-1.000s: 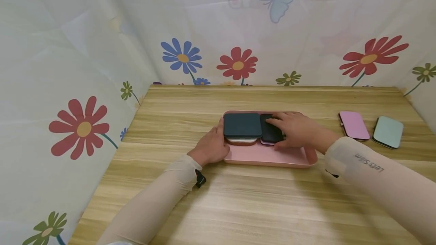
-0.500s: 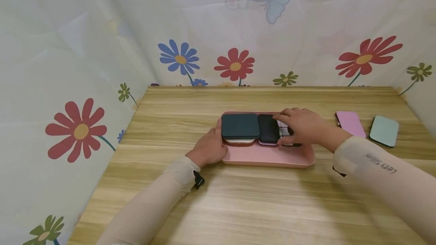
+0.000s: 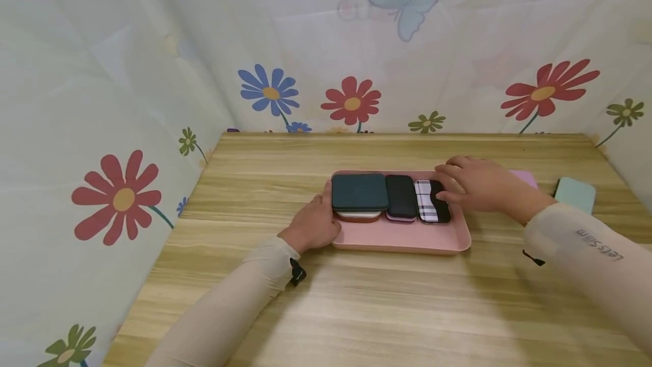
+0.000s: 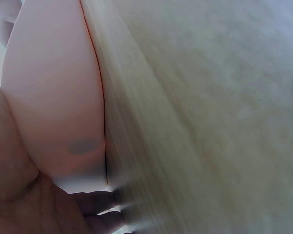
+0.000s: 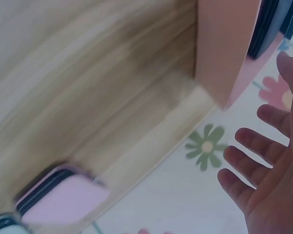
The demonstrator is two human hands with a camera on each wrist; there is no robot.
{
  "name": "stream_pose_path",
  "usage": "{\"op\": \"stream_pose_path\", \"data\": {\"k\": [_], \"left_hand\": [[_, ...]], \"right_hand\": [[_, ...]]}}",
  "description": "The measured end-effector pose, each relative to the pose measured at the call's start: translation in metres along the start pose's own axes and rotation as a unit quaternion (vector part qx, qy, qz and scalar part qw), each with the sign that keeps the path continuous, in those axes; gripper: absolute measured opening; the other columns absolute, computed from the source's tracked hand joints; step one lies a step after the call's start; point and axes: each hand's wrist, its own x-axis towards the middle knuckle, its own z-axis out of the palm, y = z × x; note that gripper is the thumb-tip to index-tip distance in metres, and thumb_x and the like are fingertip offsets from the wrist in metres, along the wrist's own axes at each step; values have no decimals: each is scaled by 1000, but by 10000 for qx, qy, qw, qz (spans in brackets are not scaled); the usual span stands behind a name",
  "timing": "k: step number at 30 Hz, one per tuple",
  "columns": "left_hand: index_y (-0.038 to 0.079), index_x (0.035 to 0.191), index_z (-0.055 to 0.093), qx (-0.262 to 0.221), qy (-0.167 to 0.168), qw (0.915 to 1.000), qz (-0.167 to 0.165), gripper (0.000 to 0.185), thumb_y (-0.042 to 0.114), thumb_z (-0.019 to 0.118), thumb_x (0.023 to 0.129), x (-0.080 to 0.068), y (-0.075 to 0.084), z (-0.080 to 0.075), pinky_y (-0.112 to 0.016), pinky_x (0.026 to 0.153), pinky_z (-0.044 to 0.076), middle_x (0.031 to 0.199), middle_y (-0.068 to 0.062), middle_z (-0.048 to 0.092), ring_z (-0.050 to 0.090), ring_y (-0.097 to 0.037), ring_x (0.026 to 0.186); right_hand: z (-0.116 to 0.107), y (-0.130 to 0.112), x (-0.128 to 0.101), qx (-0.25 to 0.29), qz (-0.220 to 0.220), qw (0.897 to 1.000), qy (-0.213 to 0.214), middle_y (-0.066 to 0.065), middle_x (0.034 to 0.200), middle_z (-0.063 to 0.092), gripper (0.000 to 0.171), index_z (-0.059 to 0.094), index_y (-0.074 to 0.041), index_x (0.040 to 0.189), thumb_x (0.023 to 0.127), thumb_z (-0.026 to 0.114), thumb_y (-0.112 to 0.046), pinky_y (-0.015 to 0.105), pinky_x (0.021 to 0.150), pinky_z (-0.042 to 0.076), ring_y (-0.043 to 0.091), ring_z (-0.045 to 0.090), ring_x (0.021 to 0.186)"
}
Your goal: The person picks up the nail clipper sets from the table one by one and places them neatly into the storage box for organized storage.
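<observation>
A shallow pink tray [image 3: 392,240] lies on the wooden table. In it, a dark teal flat case [image 3: 359,191] tops a stack at the left, over white and brown ones. Beside it a black case [image 3: 400,196] lies on a purplish one, then a plaid-and-black case [image 3: 427,201]. My left hand [image 3: 313,222] rests against the tray's left end; its fingers reach along the pink wall [image 4: 58,87] in the left wrist view. Over the tray's right end hovers my right hand [image 3: 479,186], fingers spread and holding nothing, as the right wrist view also shows.
Right of the tray, a pink case [image 3: 526,178], partly covered by my right hand, and a mint case [image 3: 575,192] lie on the table [image 3: 387,304]. A flower-printed cloth [image 3: 300,16] hangs behind the table's back edge and along its sides.
My right hand has moved right, off the black case and then away from the plaid-and-black case, uncovering both. My left hand has stayed at the tray's left end.
</observation>
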Motion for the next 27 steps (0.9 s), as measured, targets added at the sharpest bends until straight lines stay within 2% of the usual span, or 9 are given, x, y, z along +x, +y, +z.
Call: {"op": "stream_pose_path", "data": {"k": [5, 12, 18, 27], "left_hand": [[7, 160, -9, 24, -14, 10000, -28, 89, 28, 49, 96, -1, 1, -1, -40, 109, 41, 158, -22, 35, 41, -28, 142], [6, 160, -9, 42, -41, 10000, -22, 88, 28, 48, 97, -1, 1, -1, -39, 114, 36, 159, -21, 32, 34, -28, 148], [6, 160, -9, 117, 16, 9999, -18, 89, 29, 48, 96, 0, 0, 0, -39, 113, 38, 158, -21, 34, 37, -28, 145], [6, 160, -8, 110, 58, 9999, 6, 89, 29, 49, 96, 2, -2, 3, -39, 112, 39, 158, -22, 35, 37, -28, 146]], "right_hand": [[-1, 20, -8, 19, 407, 9989, -225, 23, 143, 49, 83, 48, -10, 149, 87, 67, -61, 67, 105, 35, 47, 46, 130], [2, 46, -20, -164, 375, 9983, -413, 26, 139, 50, 99, 48, -8, 147, 74, 75, -68, 69, 101, 36, 51, 46, 126], [10, 66, -26, -97, 603, 9963, -597, 29, 137, 49, 113, 46, -6, 147, 63, 77, -76, 71, 99, 37, 53, 46, 124], [16, 88, -39, -129, 743, 9945, -724, 33, 137, 48, 118, 44, -1, 146, 61, 78, -76, 72, 96, 38, 56, 44, 124]]}}
